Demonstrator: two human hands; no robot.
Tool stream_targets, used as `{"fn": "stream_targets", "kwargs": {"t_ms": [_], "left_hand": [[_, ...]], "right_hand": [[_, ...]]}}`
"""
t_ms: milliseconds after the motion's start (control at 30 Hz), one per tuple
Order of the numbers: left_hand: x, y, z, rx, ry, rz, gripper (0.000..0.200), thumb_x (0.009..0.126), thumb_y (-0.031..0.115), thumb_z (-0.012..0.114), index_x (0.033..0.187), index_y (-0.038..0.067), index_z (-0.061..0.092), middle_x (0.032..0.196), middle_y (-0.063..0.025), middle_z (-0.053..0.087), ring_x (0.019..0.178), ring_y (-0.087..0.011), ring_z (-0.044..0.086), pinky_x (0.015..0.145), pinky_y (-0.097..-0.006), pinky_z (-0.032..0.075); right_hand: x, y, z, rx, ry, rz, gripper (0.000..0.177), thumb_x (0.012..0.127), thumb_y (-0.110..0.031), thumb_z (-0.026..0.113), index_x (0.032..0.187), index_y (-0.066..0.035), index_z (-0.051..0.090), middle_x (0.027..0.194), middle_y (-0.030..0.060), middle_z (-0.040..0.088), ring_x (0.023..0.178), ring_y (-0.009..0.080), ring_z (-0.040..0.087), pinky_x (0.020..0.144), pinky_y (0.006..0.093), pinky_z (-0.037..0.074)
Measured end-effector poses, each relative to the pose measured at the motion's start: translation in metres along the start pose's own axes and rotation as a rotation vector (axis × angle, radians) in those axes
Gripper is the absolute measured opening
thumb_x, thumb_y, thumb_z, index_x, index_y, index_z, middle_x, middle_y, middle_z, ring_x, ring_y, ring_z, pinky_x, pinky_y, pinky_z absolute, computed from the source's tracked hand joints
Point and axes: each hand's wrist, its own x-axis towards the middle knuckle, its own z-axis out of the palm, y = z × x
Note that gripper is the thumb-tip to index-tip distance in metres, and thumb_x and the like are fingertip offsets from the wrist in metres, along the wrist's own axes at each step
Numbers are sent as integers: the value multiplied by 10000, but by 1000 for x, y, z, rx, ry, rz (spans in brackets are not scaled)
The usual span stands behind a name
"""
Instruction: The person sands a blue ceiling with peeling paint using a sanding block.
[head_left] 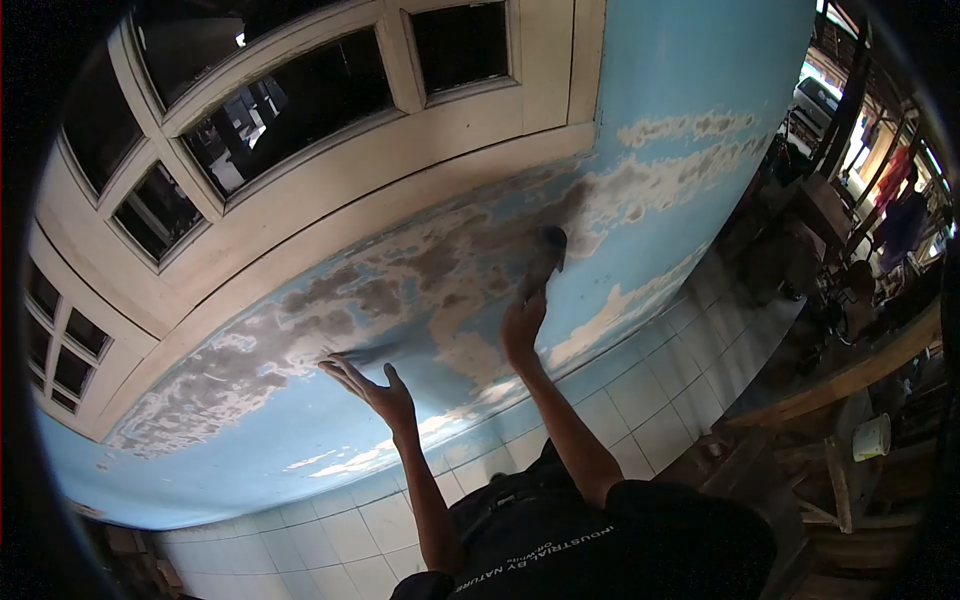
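Note:
A blue wall (pixel 400 350) with worn, peeling paint and grey and beige patches runs below the window frame. My left hand (pixel 375 392) is at the wall's patchy area, with its fingers stretched out and the thumb apart; nothing is in it. Farther right and higher, my right hand (pixel 525 322) is closed around a dark tool (pixel 548 252), whose rounded end lies at the grey patches. The exact kind of tool cannot be made out.
Cream window frames (pixel 480 145) with dark panes stand above the patches. White tiles (pixel 625 410) cover the lower wall. On the right are a wooden beam (pixel 850 370), a white bucket (pixel 872 438), hanging clothes and a vehicle in the distance.

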Motion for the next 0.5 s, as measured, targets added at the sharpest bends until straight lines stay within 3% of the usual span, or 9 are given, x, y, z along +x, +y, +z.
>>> {"fn": "stream_targets", "kwargs": {"t_ms": [100,167,267,367,500], "left_hand": [[1,2,-4,-10,-19,-15,986,740,-106,671,1544,131,151,1597,-201,2,1474,-375,33,1178,-524,164],[0,0,-5,-17,-24,-11,990,737,-109,673,1543,133,152,1597,-202,5,1474,-374,35,1178,-524,164],[0,1,-4,-21,-19,-7,995,731,-116,674,1543,134,155,1596,-204,11,1474,-374,39,1176,-523,167],[1,5,-4,-21,-13,-7,996,729,-124,671,1543,134,157,1596,-207,14,1473,-377,42,1174,-522,172],[1,3,-5,-14,-17,0,996,734,-129,664,1544,140,153,1596,-207,13,1471,-384,45,1170,-527,183]], "right_hand": [[29,-10,-14,91,-33,33,469,1025,-204,404,1349,135,425,1359,324,461,1244,437,476,1036,457,396],[53,-15,-19,267,66,88,446,1017,-159,406,1353,135,420,1373,328,446,1266,433,461,1045,452,384],[40,-35,-18,302,68,189,436,1007,-128,401,1364,123,417,1377,318,450,1278,425,451,1065,447,364],[3,-20,1,141,64,27,416,1005,-121,398,1342,118,447,1342,313,486,1257,438,456,1062,450,364],[14,-28,-19,94,-81,113,396,995,-112,413,1304,125,480,1328,321,490,1237,465,449,1076,454,345]]}}
